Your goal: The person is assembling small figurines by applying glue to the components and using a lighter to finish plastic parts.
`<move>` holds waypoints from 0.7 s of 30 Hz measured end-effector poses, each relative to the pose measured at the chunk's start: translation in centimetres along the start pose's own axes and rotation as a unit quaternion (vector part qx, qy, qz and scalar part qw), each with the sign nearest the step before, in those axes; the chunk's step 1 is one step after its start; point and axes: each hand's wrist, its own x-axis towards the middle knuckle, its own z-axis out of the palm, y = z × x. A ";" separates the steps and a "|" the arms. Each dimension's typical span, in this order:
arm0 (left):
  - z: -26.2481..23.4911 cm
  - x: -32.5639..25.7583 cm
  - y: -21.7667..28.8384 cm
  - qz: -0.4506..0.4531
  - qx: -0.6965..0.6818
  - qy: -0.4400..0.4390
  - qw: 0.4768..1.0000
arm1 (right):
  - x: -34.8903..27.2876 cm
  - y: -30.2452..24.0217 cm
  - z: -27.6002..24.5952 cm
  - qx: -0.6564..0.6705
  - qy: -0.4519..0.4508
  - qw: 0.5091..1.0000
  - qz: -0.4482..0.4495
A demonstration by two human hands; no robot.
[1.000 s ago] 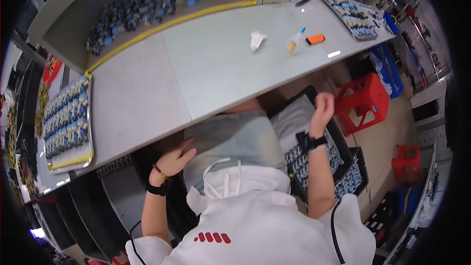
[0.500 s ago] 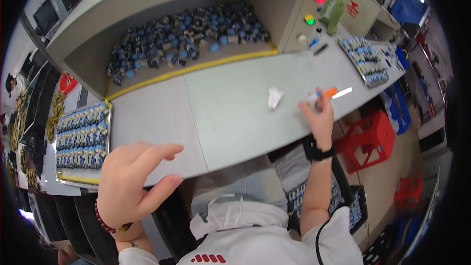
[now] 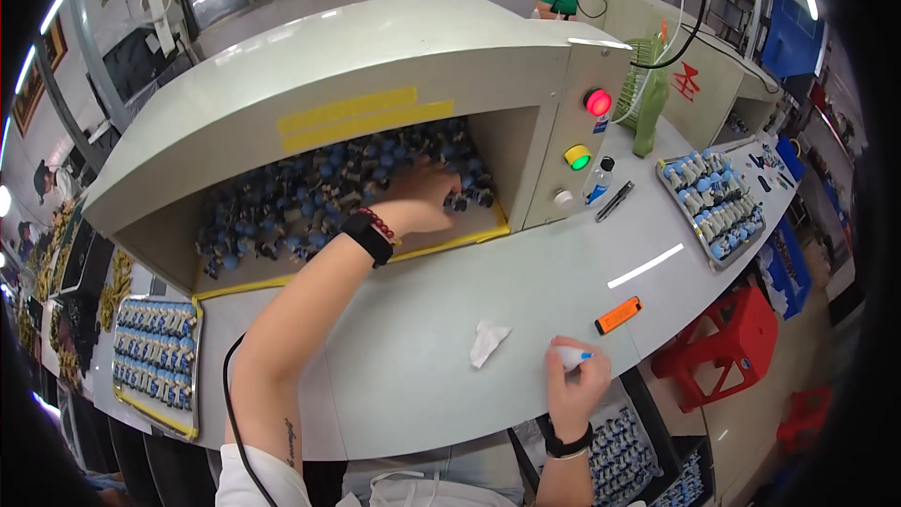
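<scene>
My left hand (image 3: 424, 195) reaches into the grey booth, over a heap of small blue-and-dark figurines (image 3: 324, 190). Its fingers blur among the figurines, so I cannot tell whether they grip one. Above the front edge of the table, my right hand (image 3: 576, 392) is closed around a small white object with a blue tip (image 3: 571, 355), perhaps a little bottle; the fingers cover part of it. A crumpled white tissue (image 3: 489, 343) lies to the left of that hand. Just beyond the hand, an orange, flat, oblong tool (image 3: 618, 315) rests on the table.
Trays of figurines in rows stand at left (image 3: 156, 357) and right (image 3: 713, 202). The booth's post (image 3: 572, 131) carries red and green lamps. Beside it are a small bottle (image 3: 601, 180), a black pen (image 3: 615, 201) and a green fan (image 3: 648, 94). A red stool (image 3: 723, 343) stands at right.
My left hand has moved from above the table's near left edge forward into the booth. My right hand now sits nearer the front edge, apart from the orange tool. The view has tilted up.
</scene>
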 end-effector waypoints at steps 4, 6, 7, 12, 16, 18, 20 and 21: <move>1.7 0.7 0.4 -0.005 0.055 0.003 0.998 | 0.1 -0.2 -0.4 -0.005 -0.005 1.000 -0.012; 1.1 0.1 0.5 0.000 0.061 0.001 0.998 | 0.0 -0.3 -0.2 0.001 -0.003 1.000 -0.017; 0.2 -0.4 1.2 0.006 0.035 0.039 0.999 | -0.1 -0.2 -0.3 0.003 -0.003 1.000 -0.024; -6.7 -5.9 7.6 0.035 -0.239 0.124 0.963 | -1.0 0.4 -0.1 0.039 0.011 0.999 0.031; -10.8 -14.7 12.7 -0.041 -0.487 -0.044 0.872 | -1.0 0.5 0.3 0.151 0.019 0.985 0.076; -11.0 -18.7 13.1 -0.095 -0.581 -0.138 0.797 | -0.7 0.2 0.1 0.179 -0.008 0.980 0.088; -10.0 -22.8 13.9 -0.162 -0.772 -0.068 0.611 | -1.1 -0.3 -0.6 0.242 0.004 0.965 0.096; -9.5 -24.2 14.0 -0.180 -0.775 -0.069 0.602 | -1.5 -0.6 -1.0 0.285 -0.010 0.954 0.098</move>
